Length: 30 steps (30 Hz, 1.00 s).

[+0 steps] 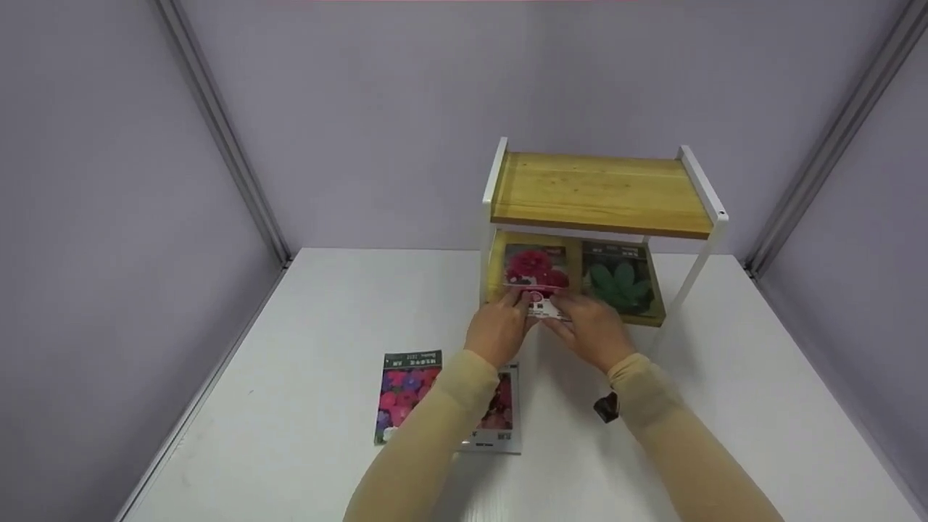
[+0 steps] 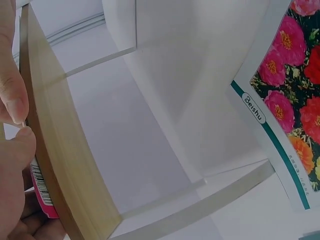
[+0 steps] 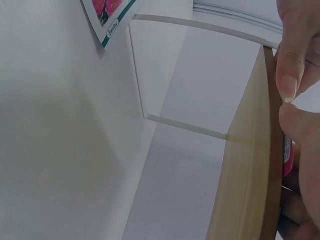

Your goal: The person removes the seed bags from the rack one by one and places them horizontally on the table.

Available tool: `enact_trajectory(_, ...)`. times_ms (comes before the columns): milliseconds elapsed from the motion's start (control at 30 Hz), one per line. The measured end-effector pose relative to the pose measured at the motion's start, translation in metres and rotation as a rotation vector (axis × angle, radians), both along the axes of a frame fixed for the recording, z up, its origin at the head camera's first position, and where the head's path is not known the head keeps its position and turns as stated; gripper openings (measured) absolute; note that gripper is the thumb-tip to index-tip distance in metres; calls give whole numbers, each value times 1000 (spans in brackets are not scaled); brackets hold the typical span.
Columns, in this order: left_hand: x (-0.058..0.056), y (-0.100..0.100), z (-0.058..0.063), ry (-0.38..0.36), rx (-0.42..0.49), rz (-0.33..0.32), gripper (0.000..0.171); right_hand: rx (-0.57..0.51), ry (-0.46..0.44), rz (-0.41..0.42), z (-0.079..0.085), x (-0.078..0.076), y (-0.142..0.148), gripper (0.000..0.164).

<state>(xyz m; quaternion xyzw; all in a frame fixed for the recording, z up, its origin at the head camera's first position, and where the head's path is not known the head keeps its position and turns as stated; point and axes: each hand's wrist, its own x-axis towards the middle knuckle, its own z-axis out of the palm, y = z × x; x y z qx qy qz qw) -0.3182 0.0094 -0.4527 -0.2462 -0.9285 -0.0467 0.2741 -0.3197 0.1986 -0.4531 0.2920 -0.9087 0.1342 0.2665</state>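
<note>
A seed packet with pink flowers (image 1: 535, 264) lies on the lower wooden shelf (image 1: 496, 264) of a small white-framed rack. My left hand (image 1: 500, 330) pinches its near edge on the left, and my right hand (image 1: 593, 330) pinches the same edge on the right, the two hands close together. Both wrist views show thumbs and fingertips meeting at the shelf's front edge; a pink barcoded corner (image 2: 44, 192) of the packet pokes out below. To the right on that shelf lies another packet, with green leaves (image 1: 620, 283).
Above the hands is the rack's upper wooden shelf (image 1: 602, 190). On the white table, a packet with multicoloured flowers (image 1: 406, 391) and a packet with red flowers (image 1: 500, 428) lie partly under my left forearm. A small dark object (image 1: 606, 407) is beside my right wrist.
</note>
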Motion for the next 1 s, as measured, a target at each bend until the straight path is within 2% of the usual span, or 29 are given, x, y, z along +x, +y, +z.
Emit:
enact_trajectory(200, 9, -1, 0, -30, 40, -26, 44, -23, 26, 19, 0, 10, 3, 36)
enact_trajectory(600, 27, -4, -5, -72, 98, 0, 45, -10, 31, 54, -2, 18, 2, 39)
enact_trajectory(1000, 38, -6, -11, -72, 138, -12, 48, -7, 26, 70, -1, 27, 3, 42)
